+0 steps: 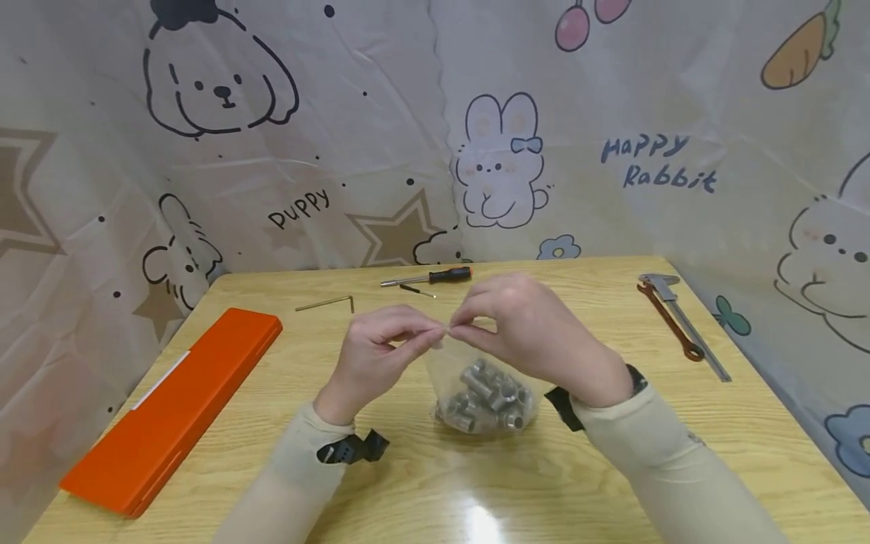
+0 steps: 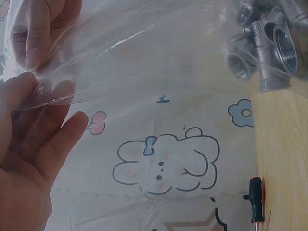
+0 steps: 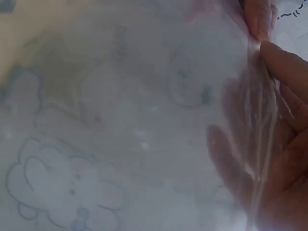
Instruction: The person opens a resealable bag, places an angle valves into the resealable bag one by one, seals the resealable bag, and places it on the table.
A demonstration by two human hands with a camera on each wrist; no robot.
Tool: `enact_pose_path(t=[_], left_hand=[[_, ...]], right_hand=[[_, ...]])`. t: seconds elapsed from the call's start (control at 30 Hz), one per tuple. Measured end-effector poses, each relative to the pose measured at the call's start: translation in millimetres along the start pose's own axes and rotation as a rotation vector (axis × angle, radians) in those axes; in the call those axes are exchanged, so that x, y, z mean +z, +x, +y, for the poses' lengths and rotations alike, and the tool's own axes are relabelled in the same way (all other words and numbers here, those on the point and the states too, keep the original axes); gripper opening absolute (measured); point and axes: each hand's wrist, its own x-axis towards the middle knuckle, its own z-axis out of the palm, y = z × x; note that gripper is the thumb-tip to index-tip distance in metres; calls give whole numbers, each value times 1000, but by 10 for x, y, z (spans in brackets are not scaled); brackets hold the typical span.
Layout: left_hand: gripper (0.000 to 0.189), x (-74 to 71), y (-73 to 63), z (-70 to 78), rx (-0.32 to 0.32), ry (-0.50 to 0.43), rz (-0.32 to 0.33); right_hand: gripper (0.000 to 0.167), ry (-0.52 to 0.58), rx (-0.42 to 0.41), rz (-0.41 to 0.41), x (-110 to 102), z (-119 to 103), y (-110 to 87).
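A clear plastic bag [image 1: 445, 374] stands on the table, its bottom filled with several threaded metal pipe fittings [image 1: 485, 393]. My left hand [image 1: 381, 351] pinches the bag's top edge between thumb and fingers. Close beside it, my right hand [image 1: 519, 325] pinches the same edge, the fingertips of both hands nearly touching. In the left wrist view the clear film stretches from the fingertips toward the metal fittings [image 2: 267, 45]. The right wrist view shows the bag's film [image 3: 144, 120] across most of the picture, with its folded edge between thumb and finger.
An orange case [image 1: 183, 408] lies along the table's left side. Toward the back are a hex key [image 1: 326, 304], a black-handled screwdriver [image 1: 448, 275] and a small thin tool [image 1: 417, 290]. A wrench [image 1: 669, 321] and a caliper [image 1: 693, 332] lie at the right. A printed curtain [image 1: 381, 151] hangs behind.
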Motion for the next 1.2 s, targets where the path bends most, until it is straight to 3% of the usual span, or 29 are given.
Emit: enact_pose_path(t=[0.23,0.6,0.87,1.2], left_hand=[[14,-13,10,-4,-34,15,-14],[6,-41,28,16,31,13,-49],[16,-54,1,29,-48,39,-22],[15,-65,-14,48,-56,40,-22]], right_hand=[[5,72,40,-29,21,46,-20],[4,119,19,-39,-4,103,-61],[5,76,87,-49,-52,155,-102],[6,72,45,-58,-78,141,-94]])
